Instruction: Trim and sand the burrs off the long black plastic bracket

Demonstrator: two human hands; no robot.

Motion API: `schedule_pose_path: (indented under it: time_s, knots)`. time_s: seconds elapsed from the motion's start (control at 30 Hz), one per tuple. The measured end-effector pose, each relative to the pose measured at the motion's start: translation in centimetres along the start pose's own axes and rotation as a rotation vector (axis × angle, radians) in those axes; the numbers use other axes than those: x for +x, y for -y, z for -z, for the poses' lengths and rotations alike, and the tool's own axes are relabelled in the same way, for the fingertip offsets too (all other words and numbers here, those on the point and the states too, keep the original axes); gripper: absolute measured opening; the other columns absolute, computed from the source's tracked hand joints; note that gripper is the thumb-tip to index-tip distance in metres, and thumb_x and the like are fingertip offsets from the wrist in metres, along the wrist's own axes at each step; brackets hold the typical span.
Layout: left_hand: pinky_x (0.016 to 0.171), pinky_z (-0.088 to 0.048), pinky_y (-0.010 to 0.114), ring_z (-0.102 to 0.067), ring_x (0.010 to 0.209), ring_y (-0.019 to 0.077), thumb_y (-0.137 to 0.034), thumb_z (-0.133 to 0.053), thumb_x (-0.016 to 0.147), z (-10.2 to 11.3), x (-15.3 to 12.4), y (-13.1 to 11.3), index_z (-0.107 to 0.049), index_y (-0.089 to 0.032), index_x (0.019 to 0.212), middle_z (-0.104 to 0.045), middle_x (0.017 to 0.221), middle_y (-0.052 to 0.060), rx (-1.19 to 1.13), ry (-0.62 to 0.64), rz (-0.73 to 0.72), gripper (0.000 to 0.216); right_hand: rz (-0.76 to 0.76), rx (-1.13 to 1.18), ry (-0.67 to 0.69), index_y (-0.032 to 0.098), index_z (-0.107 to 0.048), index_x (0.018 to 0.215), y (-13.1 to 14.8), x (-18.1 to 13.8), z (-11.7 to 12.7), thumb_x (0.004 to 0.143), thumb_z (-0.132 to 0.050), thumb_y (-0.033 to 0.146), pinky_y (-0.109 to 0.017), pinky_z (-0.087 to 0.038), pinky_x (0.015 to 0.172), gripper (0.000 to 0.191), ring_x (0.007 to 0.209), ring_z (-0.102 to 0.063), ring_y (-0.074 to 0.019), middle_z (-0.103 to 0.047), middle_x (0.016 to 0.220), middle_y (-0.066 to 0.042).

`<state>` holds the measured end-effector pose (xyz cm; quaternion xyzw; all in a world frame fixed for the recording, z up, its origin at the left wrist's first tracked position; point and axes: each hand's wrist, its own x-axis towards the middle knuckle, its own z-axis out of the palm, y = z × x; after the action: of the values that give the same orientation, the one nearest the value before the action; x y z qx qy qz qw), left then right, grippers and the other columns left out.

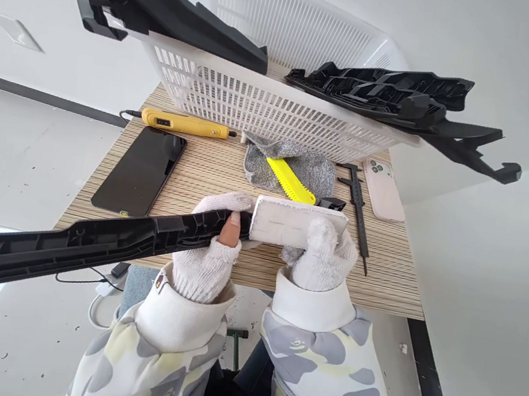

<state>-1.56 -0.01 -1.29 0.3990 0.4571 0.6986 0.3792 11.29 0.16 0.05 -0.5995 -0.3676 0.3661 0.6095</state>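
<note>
My left hand (pixel 214 237), in a white knit glove with the thumb tip bare, is closed round one end of a long black plastic trim part (pixel 79 245) that stretches out to the lower left past the table edge. My right hand (pixel 324 252), also gloved, grips a white rectangular block (pixel 291 221) pressed against the part's end near my left thumb. Both hands hover over the near edge of the striped wooden table (pixel 208 168).
A white slatted basket (pixel 270 101) at the table's back carries black plastic parts (pixel 160 1) across its rim on both sides. On the table lie a yellow tool (pixel 183 123), a dark phone (pixel 140 170), a grey cloth (pixel 300 163) under a yellow knife (pixel 290 181), a black caliper (pixel 359 207) and a pink phone (pixel 385 190).
</note>
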Motion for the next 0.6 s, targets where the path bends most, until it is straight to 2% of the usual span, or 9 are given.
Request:
schedule_pose_path:
  time_s: [0.17,0.3,0.43,0.5,0.6]
  knots:
    - [0.064,-0.068,0.030,-0.075,0.080,0.0217,-0.054,-0.083,0.085,-0.1,-0.1,0.2,-0.077,-0.022,0.090,-0.078,0.091,0.006,-0.007,-0.043,0.004,0.033,-0.007,0.013,-0.005,0.024,-0.071,0.085,0.0,0.2,-0.2,0.074,-0.078,0.051,-0.030,-0.041,0.033,0.029,0.037,-0.051,-0.0157,-0.064,0.057,0.001]
    - [0.063,-0.067,0.027,-0.076,0.078,0.0195,-0.048,-0.080,0.090,0.3,-0.1,0.6,-0.078,-0.022,0.092,-0.079,0.090,0.005,0.008,0.003,-0.029,0.026,-0.038,-0.029,0.008,0.023,-0.071,0.090,0.0,0.1,-0.2,0.079,-0.074,0.057,-0.031,-0.043,0.032,0.035,0.034,-0.049,-0.0153,-0.064,0.058,0.000]
    - [0.077,-0.067,0.026,-0.078,0.083,0.0183,-0.040,-0.078,0.094,0.4,0.1,1.1,-0.079,-0.022,0.092,-0.080,0.089,0.005,0.048,0.021,-0.170,0.018,0.035,-0.161,-0.088,0.022,-0.072,0.094,0.5,-0.5,-0.2,0.085,-0.072,0.057,-0.034,-0.051,0.037,0.036,0.044,-0.062,-0.0210,-0.068,0.066,-0.003]
    - [0.076,-0.067,0.026,-0.079,0.085,0.0181,-0.035,-0.076,0.095,0.4,0.1,1.3,-0.079,-0.022,0.093,-0.081,0.090,0.004,0.040,0.019,-0.202,0.013,0.079,-0.214,-0.154,0.022,-0.071,0.092,0.8,-1.0,-0.3,0.086,-0.073,0.055,-0.034,-0.052,0.038,0.034,0.047,-0.065,-0.0224,-0.069,0.068,-0.004]
    - [0.072,-0.068,0.027,-0.079,0.083,0.0190,-0.033,-0.075,0.096,0.4,0.1,1.2,-0.079,-0.022,0.095,-0.081,0.090,0.004,0.039,0.044,-0.198,0.011,0.059,-0.207,-0.201,0.024,-0.069,0.092,0.8,-1.4,-0.6,0.089,-0.071,0.055,-0.034,-0.049,0.036,0.031,0.043,-0.062,-0.0213,-0.064,0.063,-0.001]
